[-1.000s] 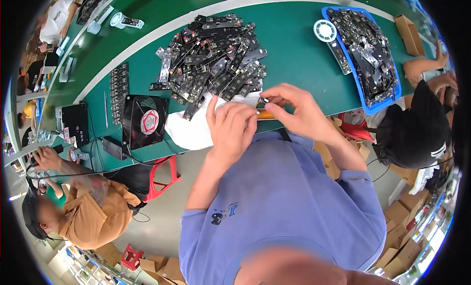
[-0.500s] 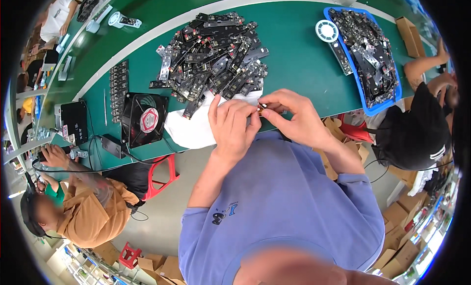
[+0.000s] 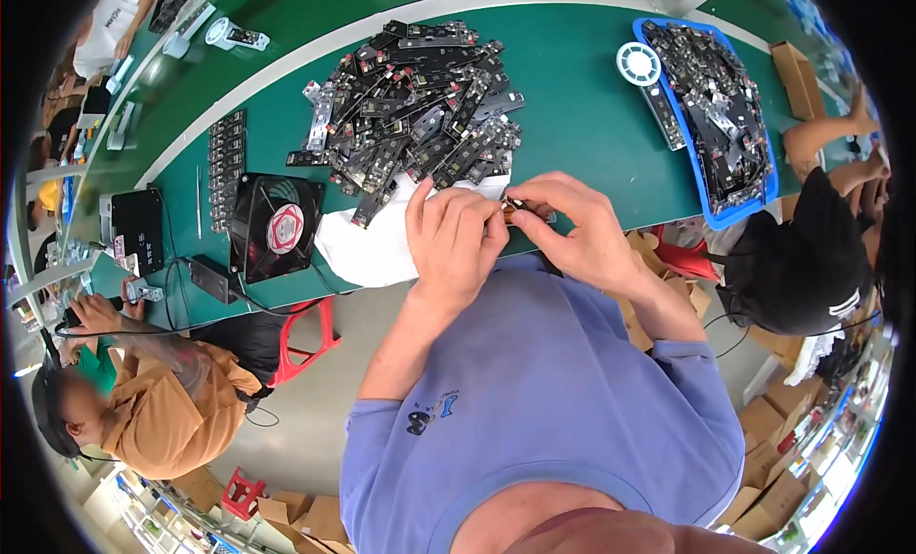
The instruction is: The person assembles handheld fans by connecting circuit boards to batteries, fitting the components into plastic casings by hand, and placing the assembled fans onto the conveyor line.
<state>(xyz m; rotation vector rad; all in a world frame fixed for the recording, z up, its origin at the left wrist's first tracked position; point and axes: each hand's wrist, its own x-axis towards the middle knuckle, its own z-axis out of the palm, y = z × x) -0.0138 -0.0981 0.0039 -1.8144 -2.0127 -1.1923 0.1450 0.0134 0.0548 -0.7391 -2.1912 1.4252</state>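
Close to the table's front edge, my left hand (image 3: 454,237) and my right hand (image 3: 576,226) meet fingertip to fingertip. Both are pinched on a small dark part (image 3: 516,209) with an orange-brown strip; my fingers cover most of it, so its exact kind is unclear. Just beyond them rises a heap of narrow black electronic modules (image 3: 410,101). A white cloth or bag (image 3: 358,247) lies partly under the heap and beside my left hand.
Left stand a square black fan (image 3: 277,228), a row of black modules (image 3: 227,158) and a black box (image 3: 134,231) with cables. Right, a blue tray (image 3: 704,184) of modules, with a round-headed light device (image 3: 638,64) alongside. Co-workers sit at both sides.
My fingers have shifted slightly around the small part, and more of its orange-brown strip shows. The whole view has drifted a little; the heap looks unchanged.
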